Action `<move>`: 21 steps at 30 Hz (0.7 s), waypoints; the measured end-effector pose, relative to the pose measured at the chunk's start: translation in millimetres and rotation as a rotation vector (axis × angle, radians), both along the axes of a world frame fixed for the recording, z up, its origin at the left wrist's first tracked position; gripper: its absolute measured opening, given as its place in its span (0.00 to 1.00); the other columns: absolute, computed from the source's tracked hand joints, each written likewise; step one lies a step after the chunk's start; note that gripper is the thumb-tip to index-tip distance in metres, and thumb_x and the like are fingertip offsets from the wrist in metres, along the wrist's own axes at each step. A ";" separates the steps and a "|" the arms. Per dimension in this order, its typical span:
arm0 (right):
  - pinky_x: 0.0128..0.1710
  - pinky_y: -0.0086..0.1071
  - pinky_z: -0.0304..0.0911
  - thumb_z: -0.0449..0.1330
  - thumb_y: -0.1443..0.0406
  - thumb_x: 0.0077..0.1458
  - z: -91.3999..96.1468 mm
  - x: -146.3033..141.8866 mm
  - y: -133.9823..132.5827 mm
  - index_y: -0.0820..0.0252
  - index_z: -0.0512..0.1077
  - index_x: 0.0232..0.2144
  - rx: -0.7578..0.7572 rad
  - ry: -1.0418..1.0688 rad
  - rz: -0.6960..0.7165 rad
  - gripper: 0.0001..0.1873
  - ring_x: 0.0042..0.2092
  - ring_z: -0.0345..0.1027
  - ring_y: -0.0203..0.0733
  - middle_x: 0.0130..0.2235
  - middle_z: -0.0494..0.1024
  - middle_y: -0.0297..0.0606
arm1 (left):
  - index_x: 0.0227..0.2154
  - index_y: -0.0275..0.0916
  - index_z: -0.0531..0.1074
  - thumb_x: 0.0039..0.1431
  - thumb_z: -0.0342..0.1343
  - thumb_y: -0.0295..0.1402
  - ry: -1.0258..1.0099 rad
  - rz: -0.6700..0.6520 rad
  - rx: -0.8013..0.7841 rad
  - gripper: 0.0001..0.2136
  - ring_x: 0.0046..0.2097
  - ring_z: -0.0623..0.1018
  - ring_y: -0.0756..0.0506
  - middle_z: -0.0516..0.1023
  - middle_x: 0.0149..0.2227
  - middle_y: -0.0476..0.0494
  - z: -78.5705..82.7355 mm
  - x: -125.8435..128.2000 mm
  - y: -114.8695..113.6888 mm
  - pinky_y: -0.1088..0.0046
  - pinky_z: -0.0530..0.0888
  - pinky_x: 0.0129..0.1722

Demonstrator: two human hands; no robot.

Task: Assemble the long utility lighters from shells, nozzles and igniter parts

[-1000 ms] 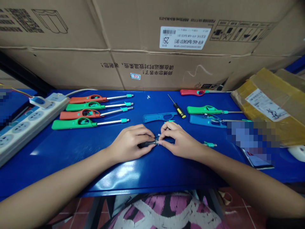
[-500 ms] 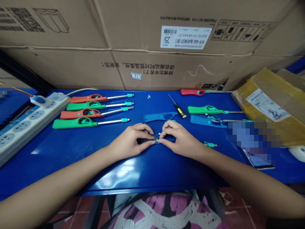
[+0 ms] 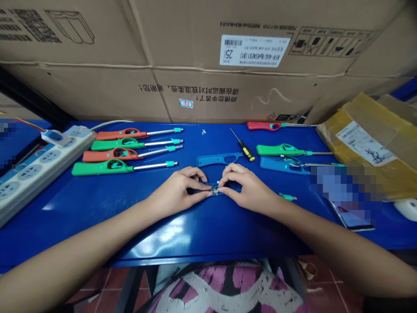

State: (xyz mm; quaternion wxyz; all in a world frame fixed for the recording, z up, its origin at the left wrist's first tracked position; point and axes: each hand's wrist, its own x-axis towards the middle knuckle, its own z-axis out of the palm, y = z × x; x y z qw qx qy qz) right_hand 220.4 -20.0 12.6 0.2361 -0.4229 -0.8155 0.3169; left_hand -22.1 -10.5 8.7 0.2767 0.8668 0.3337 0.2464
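Note:
A blue half casing of a lighter (image 3: 235,188) lies on the blue tabletop between my hands, with small pale and metallic parts (image 3: 214,190) inside it. My left hand (image 3: 179,189) pinches the left side of these parts between thumb and index finger. From the other side, my right hand (image 3: 243,184) presses thumb and fingertips together at the same spot. The fingers cover much of the casing, so the exact small part gripped is hidden. Just beyond the hands lies another blue casing half (image 3: 215,160), and the tip of a black and yellow screwdriver (image 3: 246,151) points away.
Several orange and green lighters (image 3: 100,167) lie in a row at left, beside a white power strip (image 3: 42,163). At right are a red lighter (image 3: 260,126), a green one (image 3: 276,150), a blue one (image 3: 276,165), a turquoise-tipped piece (image 3: 287,197), a phone (image 3: 355,219) and a taped carton (image 3: 365,139).
Both hands stay over the casing with only slight finger shifts. The right fingertips have eased slightly, and a little more of the casing shows. Everything else stays put.

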 end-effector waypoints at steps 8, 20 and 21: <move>0.51 0.41 0.62 0.63 0.70 0.57 -2.8 -4.6 -1.3 0.57 0.73 0.34 0.029 0.006 -0.040 0.03 0.47 0.68 0.43 0.41 0.73 0.37 | 0.42 0.42 0.83 0.64 0.60 0.35 0.103 -0.013 0.088 0.09 0.41 0.76 0.45 0.78 0.42 0.43 4.9 -0.1 -3.0 0.68 0.74 0.41; 0.49 0.41 0.64 0.61 0.67 0.60 9.5 12.1 6.7 0.59 0.73 0.39 0.136 -0.202 0.052 0.04 0.47 0.68 0.45 0.41 0.75 0.39 | 0.42 0.41 0.81 0.66 0.57 0.35 0.173 -0.051 0.231 0.08 0.43 0.79 0.45 0.82 0.42 0.45 8.6 0.5 -4.4 0.66 0.73 0.43; 0.49 0.41 0.64 0.61 0.67 0.61 9.9 12.5 6.2 0.59 0.72 0.40 0.151 -0.230 0.061 0.04 0.47 0.69 0.45 0.42 0.75 0.39 | 0.42 0.41 0.81 0.67 0.57 0.35 0.180 -0.052 0.244 0.08 0.43 0.80 0.45 0.82 0.43 0.46 9.3 0.4 -4.8 0.66 0.73 0.43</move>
